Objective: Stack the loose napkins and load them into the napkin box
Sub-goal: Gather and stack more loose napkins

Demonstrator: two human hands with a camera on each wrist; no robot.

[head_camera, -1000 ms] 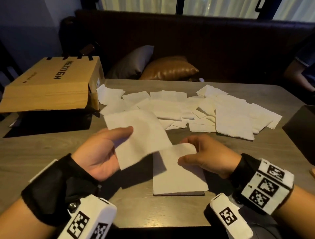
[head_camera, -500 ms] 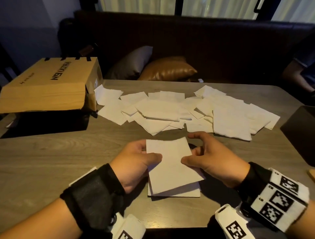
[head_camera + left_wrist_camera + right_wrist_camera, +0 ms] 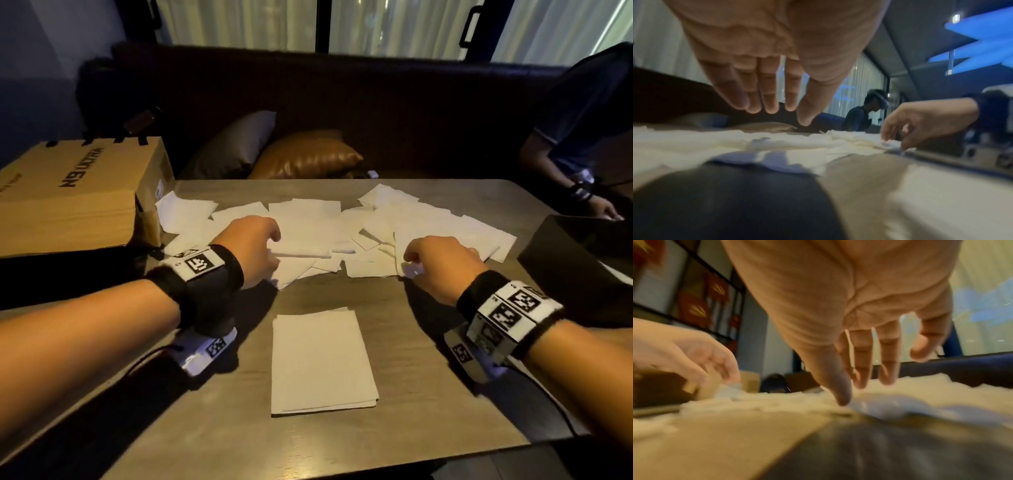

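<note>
On a dim bench [image 3: 212, 428], my left hand [image 3: 251, 248] and right hand [image 3: 440, 265], fingers loose and empty, reach the loose napkins [image 3: 308, 229]: light, limp, best pinched at an edge.

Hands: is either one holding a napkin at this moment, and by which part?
Nothing is held. The left hand hovers open above the loose napkins; the right hand is open too, its thumb tip touching a napkin's near edge without any grip.

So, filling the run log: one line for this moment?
phase: reaching | left hand: open over loose napkins | right hand: open at napkins | stack: untouched
</note>
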